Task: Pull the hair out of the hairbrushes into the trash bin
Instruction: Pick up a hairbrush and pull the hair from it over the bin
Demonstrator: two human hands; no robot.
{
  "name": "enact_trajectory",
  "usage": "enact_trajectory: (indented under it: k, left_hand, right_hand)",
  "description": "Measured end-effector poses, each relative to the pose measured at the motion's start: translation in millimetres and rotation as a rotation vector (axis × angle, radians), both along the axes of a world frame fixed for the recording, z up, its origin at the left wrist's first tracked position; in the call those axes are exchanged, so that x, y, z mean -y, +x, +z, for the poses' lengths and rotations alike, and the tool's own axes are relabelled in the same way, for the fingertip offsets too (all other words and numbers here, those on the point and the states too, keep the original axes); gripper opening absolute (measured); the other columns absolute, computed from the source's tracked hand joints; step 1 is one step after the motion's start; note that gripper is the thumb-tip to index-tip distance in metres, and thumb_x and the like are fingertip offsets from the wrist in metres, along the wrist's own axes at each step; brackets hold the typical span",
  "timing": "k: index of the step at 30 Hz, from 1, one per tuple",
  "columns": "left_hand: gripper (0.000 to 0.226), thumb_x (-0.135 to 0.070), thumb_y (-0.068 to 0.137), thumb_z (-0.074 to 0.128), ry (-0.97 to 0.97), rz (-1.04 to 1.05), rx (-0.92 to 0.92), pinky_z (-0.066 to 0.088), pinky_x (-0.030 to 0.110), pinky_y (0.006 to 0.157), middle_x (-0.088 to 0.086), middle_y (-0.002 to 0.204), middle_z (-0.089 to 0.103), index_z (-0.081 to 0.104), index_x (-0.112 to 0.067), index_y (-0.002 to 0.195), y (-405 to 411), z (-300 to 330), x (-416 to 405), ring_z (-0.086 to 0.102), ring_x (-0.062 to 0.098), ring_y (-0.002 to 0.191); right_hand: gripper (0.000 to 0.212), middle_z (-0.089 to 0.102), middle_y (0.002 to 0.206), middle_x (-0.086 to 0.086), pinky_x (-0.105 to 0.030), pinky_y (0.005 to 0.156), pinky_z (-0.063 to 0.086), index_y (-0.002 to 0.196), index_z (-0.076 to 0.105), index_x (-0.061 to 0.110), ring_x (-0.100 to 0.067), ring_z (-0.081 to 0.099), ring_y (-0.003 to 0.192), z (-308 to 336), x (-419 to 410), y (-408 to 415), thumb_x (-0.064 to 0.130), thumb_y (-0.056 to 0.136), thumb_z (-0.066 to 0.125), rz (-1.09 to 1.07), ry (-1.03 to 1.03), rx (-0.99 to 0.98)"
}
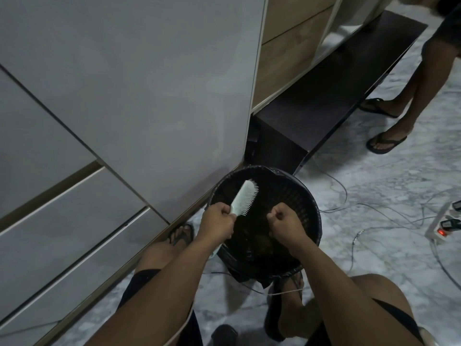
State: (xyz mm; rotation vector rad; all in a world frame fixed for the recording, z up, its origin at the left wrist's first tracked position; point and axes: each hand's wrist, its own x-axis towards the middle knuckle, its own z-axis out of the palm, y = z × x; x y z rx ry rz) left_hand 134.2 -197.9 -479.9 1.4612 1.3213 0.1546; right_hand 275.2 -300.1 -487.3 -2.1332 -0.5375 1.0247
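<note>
A black perforated trash bin (308, 196) lined with a dark bag stands on the floor between my knees. My left hand (216, 221) grips the handle of a pale white-green hairbrush (243, 197), held over the bin's left side with its bristles facing right. My right hand (284, 219) is a closed fist over the bin's middle, a little right of the brush; whether hair is pinched in it is too fine to tell. Brownish clumps (260, 239) lie inside the bin.
Grey cabinet doors and drawers (124, 108) fill the left. A dark low shelf (324, 101) runs behind the bin. Another person's legs in flip-flops (385, 142) stand at the upper right. Cables and a power strip (444, 227) lie on the marble floor at right.
</note>
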Motion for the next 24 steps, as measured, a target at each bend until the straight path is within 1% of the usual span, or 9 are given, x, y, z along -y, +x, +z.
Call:
enact_trajectory:
  k: [4, 7, 9, 11, 13, 15, 17, 20, 24]
  left_hand:
    - [0.023, -0.012, 0.089, 0.057, 0.113, 0.101, -0.039, 0.060, 0.043, 0.067, 0.016, 0.093, 0.069, 0.050, -0.023, 0.070, -2.4, -3.2, -4.4, 0.068, 0.036, 0.078]
    - [0.024, -0.010, 0.091, 0.056, 0.054, 0.127, 0.006, 0.055, 0.036, 0.059, 0.011, 0.083, 0.066, 0.050, -0.025, 0.074, -2.5, 0.7, -5.0, 0.062, 0.023, 0.060]
    - [0.015, -0.009, 0.092, 0.056, -0.010, 0.117, 0.061, 0.054, 0.032, 0.058, 0.008, 0.082, 0.065, 0.054, -0.021, 0.084, -1.7, 1.0, -3.9, 0.059, 0.017, 0.059]
    - [0.010, -0.006, 0.090, 0.059, -0.043, 0.097, 0.087, 0.056, 0.031, 0.061, 0.010, 0.089, 0.067, 0.056, -0.016, 0.094, -1.2, 1.8, -2.5, 0.061, 0.017, 0.063]
    - [0.016, -0.002, 0.087, 0.060, -0.063, 0.094, 0.103, 0.057, 0.033, 0.063, 0.011, 0.097, 0.067, 0.056, -0.014, 0.097, -1.0, 1.5, -1.6, 0.062, 0.018, 0.065]
    - [0.019, 0.001, 0.085, 0.060, -0.072, 0.094, 0.112, 0.057, 0.036, 0.067, 0.011, 0.097, 0.066, 0.055, -0.015, 0.096, -1.0, 2.0, -1.4, 0.062, 0.019, 0.064]
    - [0.021, 0.003, 0.085, 0.059, -0.078, 0.088, 0.116, 0.057, 0.037, 0.068, 0.013, 0.100, 0.066, 0.055, -0.016, 0.093, -1.7, 3.0, -1.1, 0.062, 0.019, 0.064]
    - [0.023, 0.004, 0.086, 0.059, -0.088, 0.066, 0.128, 0.056, 0.031, 0.064, 0.014, 0.107, 0.064, 0.055, -0.018, 0.092, -2.4, 3.7, -0.5, 0.062, 0.017, 0.065]
    - [0.025, 0.005, 0.087, 0.060, -0.130, 0.042, 0.166, 0.056, 0.029, 0.063, 0.009, 0.100, 0.063, 0.057, -0.013, 0.104, -2.3, 4.3, 0.7, 0.063, 0.016, 0.067]
  right_hand:
    - [0.009, 0.057, 0.082, -0.005, -0.050, 0.080, 0.056, 0.093, 0.054, 0.008, -0.023, 0.056, 0.078, -5.5, 1.0, 2.4, 0.015, 0.096, 0.050, -0.095, -0.050, 0.053]
    - [0.009, 0.061, 0.082, -0.006, -0.042, 0.071, 0.054, 0.092, 0.055, 0.009, -0.020, 0.058, 0.077, -5.8, 2.1, 1.2, 0.015, 0.096, 0.051, -0.091, -0.040, 0.042]
    - [0.009, 0.066, 0.083, -0.005, -0.032, 0.068, 0.051, 0.087, 0.059, 0.015, -0.019, 0.061, 0.078, -4.8, 2.2, -0.6, 0.017, 0.095, 0.056, -0.047, -0.048, 0.015]
    - [0.009, 0.069, 0.088, -0.002, -0.033, 0.076, 0.054, 0.085, 0.063, 0.022, -0.019, 0.065, 0.085, -6.6, 1.6, -1.5, 0.019, 0.093, 0.061, 0.012, -0.065, -0.008]
    - [0.009, 0.071, 0.103, -0.001, -0.038, 0.089, 0.055, 0.098, 0.067, 0.024, -0.019, 0.066, 0.096, -6.6, 2.1, -2.3, 0.020, 0.091, 0.063, 0.064, -0.079, -0.031]
    - [0.027, 0.068, 0.116, -0.002, -0.038, 0.096, 0.052, 0.118, 0.066, 0.020, -0.020, 0.064, 0.107, -4.4, 2.2, -1.9, 0.018, 0.091, 0.063, 0.091, -0.095, -0.024]
    - [0.035, 0.066, 0.123, -0.002, -0.036, 0.100, 0.048, 0.126, 0.063, 0.018, -0.020, 0.060, 0.114, -2.5, 2.4, -1.2, 0.015, 0.091, 0.062, 0.088, -0.106, -0.002]
    - [0.035, 0.064, 0.123, -0.001, -0.036, 0.102, 0.046, 0.126, 0.062, 0.016, -0.020, 0.058, 0.118, -0.4, 1.7, -1.4, 0.013, 0.091, 0.061, 0.048, -0.116, -0.004]
    - [0.028, 0.067, 0.113, -0.003, -0.043, 0.100, 0.051, 0.117, 0.065, 0.016, -0.021, 0.063, 0.109, -1.6, 1.6, -1.7, 0.012, 0.090, 0.062, -0.030, -0.105, -0.020]
